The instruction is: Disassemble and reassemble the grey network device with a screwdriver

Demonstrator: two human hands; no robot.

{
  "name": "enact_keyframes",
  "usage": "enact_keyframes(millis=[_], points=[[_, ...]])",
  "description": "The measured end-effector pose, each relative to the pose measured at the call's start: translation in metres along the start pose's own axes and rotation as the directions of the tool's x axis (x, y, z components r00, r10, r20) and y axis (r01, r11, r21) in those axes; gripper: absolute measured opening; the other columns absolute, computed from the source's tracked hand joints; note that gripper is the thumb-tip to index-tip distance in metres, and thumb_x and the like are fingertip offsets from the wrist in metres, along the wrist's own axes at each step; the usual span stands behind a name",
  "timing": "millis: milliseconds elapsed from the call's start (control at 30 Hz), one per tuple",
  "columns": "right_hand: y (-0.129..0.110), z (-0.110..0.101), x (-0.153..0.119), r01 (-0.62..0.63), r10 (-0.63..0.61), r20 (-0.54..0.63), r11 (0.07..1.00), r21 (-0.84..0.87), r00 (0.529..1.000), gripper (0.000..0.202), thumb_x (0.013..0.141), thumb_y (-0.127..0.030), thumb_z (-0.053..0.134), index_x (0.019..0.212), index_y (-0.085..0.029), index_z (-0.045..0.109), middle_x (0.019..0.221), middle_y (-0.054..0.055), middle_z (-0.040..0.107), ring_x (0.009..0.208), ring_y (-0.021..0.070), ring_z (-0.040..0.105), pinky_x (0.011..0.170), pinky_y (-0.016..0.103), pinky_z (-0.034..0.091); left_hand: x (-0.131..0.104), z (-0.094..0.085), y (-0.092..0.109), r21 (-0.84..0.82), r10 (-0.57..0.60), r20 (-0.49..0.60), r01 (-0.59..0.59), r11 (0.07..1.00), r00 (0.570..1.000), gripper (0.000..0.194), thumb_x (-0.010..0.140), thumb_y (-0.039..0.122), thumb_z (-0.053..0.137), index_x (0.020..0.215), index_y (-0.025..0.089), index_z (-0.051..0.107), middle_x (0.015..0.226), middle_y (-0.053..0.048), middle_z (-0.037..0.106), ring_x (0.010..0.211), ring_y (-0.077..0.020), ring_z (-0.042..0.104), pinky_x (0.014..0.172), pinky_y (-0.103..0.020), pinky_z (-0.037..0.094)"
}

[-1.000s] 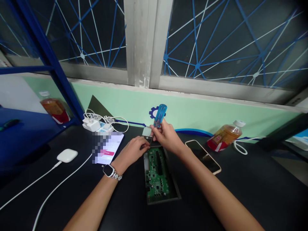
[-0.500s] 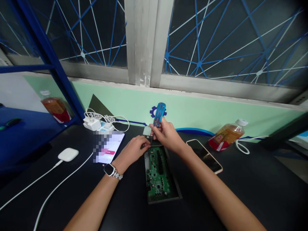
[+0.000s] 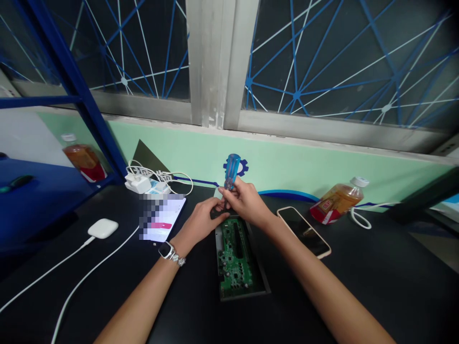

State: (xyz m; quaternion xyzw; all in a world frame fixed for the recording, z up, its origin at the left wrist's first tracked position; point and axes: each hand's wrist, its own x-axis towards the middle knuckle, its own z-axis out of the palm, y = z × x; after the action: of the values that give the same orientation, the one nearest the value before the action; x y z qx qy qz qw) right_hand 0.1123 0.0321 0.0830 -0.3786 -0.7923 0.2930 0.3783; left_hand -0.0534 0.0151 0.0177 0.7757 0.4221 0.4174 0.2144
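Note:
A green circuit board [image 3: 234, 255] lies in a shallow dark metal tray [image 3: 263, 277] on the black table. My right hand [image 3: 243, 201] grips a screwdriver with a clear blue handle [image 3: 231, 170], held nearly upright, its tip down at the board's far left corner. My left hand [image 3: 203, 218], a watch on its wrist, pinches around the shaft close to the tip, by the board's far edge. What sits under the fingertips is hidden.
A lit phone [image 3: 161, 220] lies left of the board, a dark phone [image 3: 304, 231] to the right. A white earbud case [image 3: 103, 228] with a cable, a white charger [image 3: 138, 183], and two tea bottles [image 3: 337, 199] [image 3: 84, 162] stand about. A blue shelf [image 3: 32, 200] is at left.
The screwdriver has tipped a little leftward and more upright. My left hand has moved up closer to its tip, covering the small grey part seen earlier.

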Motion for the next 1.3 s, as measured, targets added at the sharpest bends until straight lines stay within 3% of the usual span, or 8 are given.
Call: enact_keyframes(millis=[233,400,567,733,900,1000,1167,1300], points=[[0.002,0.001,-0.001,-0.002,0.000,-0.028,0.999,-0.048,1.000,0.019,0.093,-0.040,0.054,0.088,-0.022,0.051,0.068,-0.001,0.063,0.059,0.0144,0.059,0.060,0.031,0.048,0.000,0.010,0.001,-0.207,-0.121,-0.048,0.109,0.972,0.991,0.017,0.085,0.029,0.067,0.095,0.016,0.069,0.083,-0.004,0.073,0.072,-0.0171,0.066,0.069,-0.027,0.051],[0.007,0.001,-0.002,-0.078,0.078,0.016,0.995,0.053,0.997,0.023,0.091,-0.042,0.057,0.099,-0.021,0.057,0.072,0.001,0.065,0.061,0.0150,0.063,0.059,0.030,0.050,0.001,0.010,-0.001,-0.344,-0.156,0.037,0.159,0.925,0.987,0.016,0.087,0.027,0.063,0.091,0.015,0.074,0.088,-0.007,0.076,0.083,-0.0210,0.070,0.075,-0.029,0.053],[0.009,-0.010,-0.004,-0.090,0.067,0.157,0.985,0.145,0.985,0.028,0.088,-0.034,0.062,0.111,-0.018,0.059,0.088,0.003,0.067,0.061,0.0117,0.062,0.057,0.026,0.049,0.002,0.006,-0.003,-0.282,-0.141,0.078,0.158,0.946,0.987,0.019,0.090,0.024,0.057,0.091,0.016,0.074,0.084,-0.004,0.075,0.075,-0.0187,0.067,0.070,-0.027,0.050],[0.010,-0.015,-0.005,-0.132,0.064,0.244,0.952,0.275,0.968,0.028,0.091,-0.030,0.056,0.114,-0.015,0.059,0.090,0.005,0.068,0.068,0.0123,0.064,0.067,0.028,0.053,0.002,0.005,-0.003,-0.230,-0.092,0.110,0.115,0.966,0.990,0.025,0.094,0.026,0.049,0.090,0.015,0.071,0.085,-0.003,0.072,0.071,-0.0159,0.062,0.065,-0.025,0.045],[0.016,-0.012,-0.005,-0.092,0.050,0.166,0.962,0.255,0.985,0.021,0.090,-0.032,0.057,0.102,-0.016,0.064,0.086,0.004,0.069,0.063,0.0119,0.063,0.068,0.030,0.054,0.002,0.006,0.003,-0.294,-0.065,0.126,0.100,0.950,0.990,0.025,0.096,0.027,0.047,0.101,0.015,0.069,0.095,-0.007,0.072,0.087,-0.0191,0.065,0.078,-0.029,0.049],[0.017,-0.010,-0.006,-0.057,0.043,0.096,0.986,0.154,0.994,0.016,0.088,-0.032,0.060,0.093,-0.018,0.065,0.081,0.003,0.068,0.064,0.0131,0.063,0.064,0.028,0.052,0.001,0.008,0.009,-0.307,-0.075,0.056,0.089,0.948,0.996,0.026,0.092,0.032,0.056,0.111,0.016,0.064,0.102,-0.008,0.071,0.092,-0.0195,0.066,0.085,-0.032,0.050],[0.017,-0.005,-0.007,-0.037,0.037,-0.015,0.999,-0.009,0.999,0.011,0.085,-0.031,0.064,0.086,-0.020,0.064,0.077,0.002,0.068,0.062,0.0131,0.060,0.060,0.026,0.048,-0.001,0.013,0.008,-0.130,-0.119,-0.156,0.099,0.987,0.981,0.022,0.080,0.035,0.072,0.089,0.017,0.062,0.082,-0.002,0.068,0.074,-0.0162,0.061,0.072,-0.027,0.049],[0.018,0.001,-0.007,-0.048,0.042,-0.106,0.997,-0.054,0.993,0.014,0.082,-0.033,0.067,0.081,-0.020,0.061,0.073,0.000,0.067,0.058,0.0120,0.057,0.056,0.024,0.044,-0.001,0.018,-0.001,-0.177,-0.154,-0.152,0.127,0.976,0.976,0.022,0.080,0.036,0.071,0.080,0.016,0.061,0.078,-0.002,0.068,0.070,-0.0148,0.061,0.067,-0.025,0.049]])
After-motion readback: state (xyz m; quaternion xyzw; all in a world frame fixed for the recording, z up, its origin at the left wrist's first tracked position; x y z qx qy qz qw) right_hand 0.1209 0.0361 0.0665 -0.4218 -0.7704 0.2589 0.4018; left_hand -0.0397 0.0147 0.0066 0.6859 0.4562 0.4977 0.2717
